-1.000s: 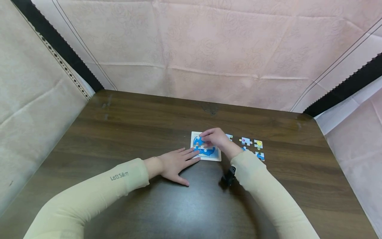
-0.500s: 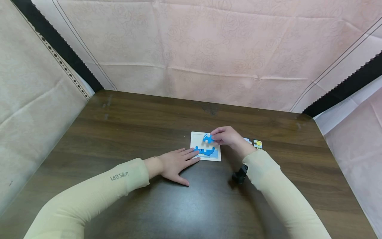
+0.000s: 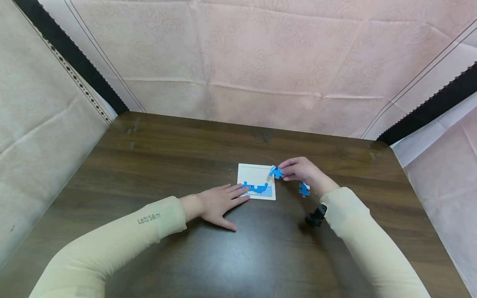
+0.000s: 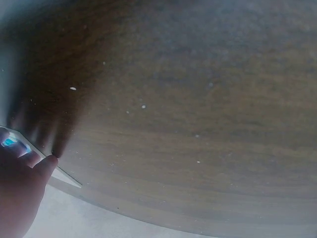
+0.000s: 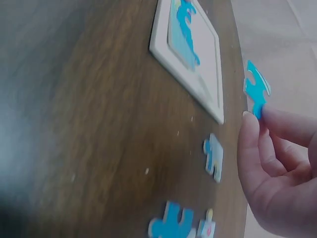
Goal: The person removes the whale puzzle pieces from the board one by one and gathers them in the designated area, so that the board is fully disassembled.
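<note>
A white puzzle tray (image 3: 246, 170) lies on the dark wooden table (image 3: 179, 157), with blue pieces (image 3: 256, 189) still set along its near edge. My left hand (image 3: 220, 203) lies flat on the table, fingertips on the tray's near left corner. My right hand (image 3: 299, 170) pinches a blue puzzle piece (image 3: 276, 172) just off the tray's right edge, lifted off the table. In the right wrist view the same blue puzzle piece (image 5: 256, 90) sits between thumb and fingertips, with the puzzle tray (image 5: 184, 74) beyond it.
A loose blue piece (image 3: 304, 190) lies on the table by my right wrist. The right wrist view shows more loose pieces (image 5: 214, 157) on the wood, one (image 5: 172, 226) near the frame's bottom. Pink cloth walls (image 3: 261, 62) surround the table.
My right hand has lifted a blue piece out of the tray and carried it right, past the tray's edge. The left hand has stayed flat in place.
</note>
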`<act>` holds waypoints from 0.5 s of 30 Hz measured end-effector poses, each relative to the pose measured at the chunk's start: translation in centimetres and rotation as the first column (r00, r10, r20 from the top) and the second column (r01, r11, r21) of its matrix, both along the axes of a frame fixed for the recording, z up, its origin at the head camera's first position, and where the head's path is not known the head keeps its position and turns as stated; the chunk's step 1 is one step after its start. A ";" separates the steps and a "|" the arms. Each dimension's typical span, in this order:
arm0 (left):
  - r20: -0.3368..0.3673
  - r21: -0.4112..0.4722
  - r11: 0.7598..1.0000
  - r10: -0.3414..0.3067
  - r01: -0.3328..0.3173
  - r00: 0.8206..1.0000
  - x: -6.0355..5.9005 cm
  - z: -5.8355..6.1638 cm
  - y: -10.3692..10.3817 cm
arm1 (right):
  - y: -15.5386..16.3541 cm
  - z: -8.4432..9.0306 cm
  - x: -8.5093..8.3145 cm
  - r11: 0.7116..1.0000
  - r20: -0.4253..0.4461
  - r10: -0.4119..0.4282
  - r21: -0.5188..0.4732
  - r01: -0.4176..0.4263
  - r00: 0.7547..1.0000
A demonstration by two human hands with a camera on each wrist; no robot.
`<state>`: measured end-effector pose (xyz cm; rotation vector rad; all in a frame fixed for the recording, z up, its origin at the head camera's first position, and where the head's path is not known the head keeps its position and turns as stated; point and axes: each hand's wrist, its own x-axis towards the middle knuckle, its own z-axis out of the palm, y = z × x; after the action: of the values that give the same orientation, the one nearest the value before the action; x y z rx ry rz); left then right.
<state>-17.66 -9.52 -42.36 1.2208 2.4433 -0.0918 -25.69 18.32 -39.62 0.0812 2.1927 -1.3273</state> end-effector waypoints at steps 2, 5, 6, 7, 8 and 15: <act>-0.001 0.001 1.000 -0.001 0.001 1.000 0.0 0.0 0.0 | 0.5 0.0 0.1 1.000 0.012 0.010 0.002 -0.010 1.000; -0.005 0.000 1.000 -0.002 0.002 1.000 0.1 0.0 0.0 | 1.2 -0.1 0.2 0.999 0.024 0.024 0.028 -0.024 0.999; -0.006 0.001 1.000 -0.002 0.002 1.000 0.1 0.0 0.0 | 1.4 -0.1 0.3 0.999 0.026 0.026 0.036 -0.027 0.999; -0.006 0.000 1.000 -0.002 0.002 1.000 0.1 0.0 0.0 | 1.7 -0.1 0.3 0.999 0.026 0.030 0.043 -0.031 0.999; -0.006 0.000 1.000 -0.001 0.001 1.000 0.1 0.0 0.0 | 1.9 -0.2 0.4 0.998 0.026 0.031 0.052 -0.033 0.999; -0.018 0.001 1.000 -0.008 0.008 1.000 0.1 0.0 0.1 | 2.9 -0.6 0.4 0.996 0.036 0.040 0.081 -0.043 0.999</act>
<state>-17.58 -9.45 -42.35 1.2358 2.4542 -0.1049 -25.25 21.26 -40.22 0.0881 2.2081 -1.2050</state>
